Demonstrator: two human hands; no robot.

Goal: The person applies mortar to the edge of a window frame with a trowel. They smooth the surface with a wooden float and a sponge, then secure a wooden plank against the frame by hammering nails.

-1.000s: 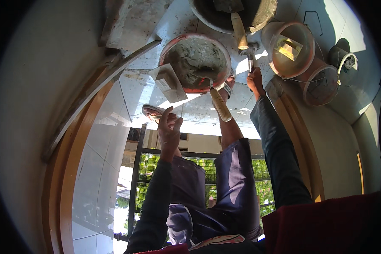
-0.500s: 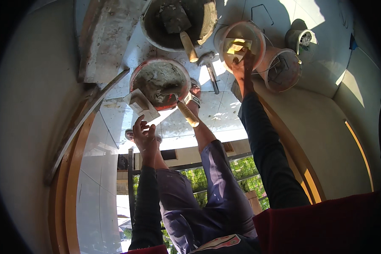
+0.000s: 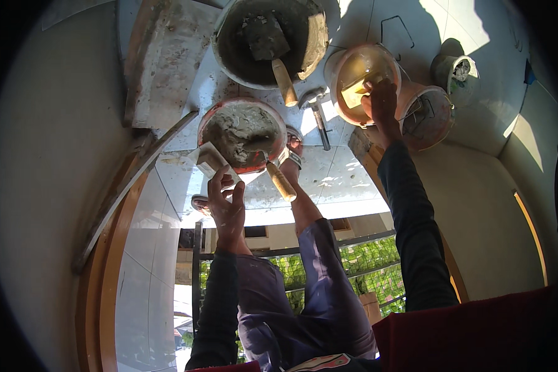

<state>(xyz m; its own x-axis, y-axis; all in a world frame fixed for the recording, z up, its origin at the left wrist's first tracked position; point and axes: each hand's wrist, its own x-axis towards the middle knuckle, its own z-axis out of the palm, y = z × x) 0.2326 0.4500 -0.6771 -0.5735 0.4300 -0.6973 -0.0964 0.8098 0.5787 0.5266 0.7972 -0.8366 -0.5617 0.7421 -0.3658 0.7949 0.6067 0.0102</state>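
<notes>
My right hand (image 3: 383, 102) is down in a round bucket (image 3: 336, 87) of cloudy liquid, its fingers closed on a yellow, sponge-like piece (image 3: 354, 95) lit by the sun. My left hand (image 3: 227, 208), fingers curved and apart, is at the near end of a pale flat float (image 3: 209, 159) with a grey handle. The float leans on the rim of a red basin (image 3: 206, 115) of wet grey mortar (image 3: 239, 130). Whether the left fingertips touch it, I cannot tell. A trowel with a wooden handle (image 3: 281, 181) rests in the same basin, its blade partly in the mortar.
A larger dark tub (image 3: 223, 59) holds a second trowel (image 3: 284, 82). A hammer (image 3: 319, 118) lies between the containers. Right of the bucket are a tipped bucket (image 3: 445, 127) and a small pail (image 3: 471, 80). A mortar-stained board (image 3: 167, 68) and a curved strip (image 3: 136, 177) are at left.
My left hand has moved up to the float's near end. The yellow piece has moved lower in the bucket with my right hand. The whole view has shifted slightly.
</notes>
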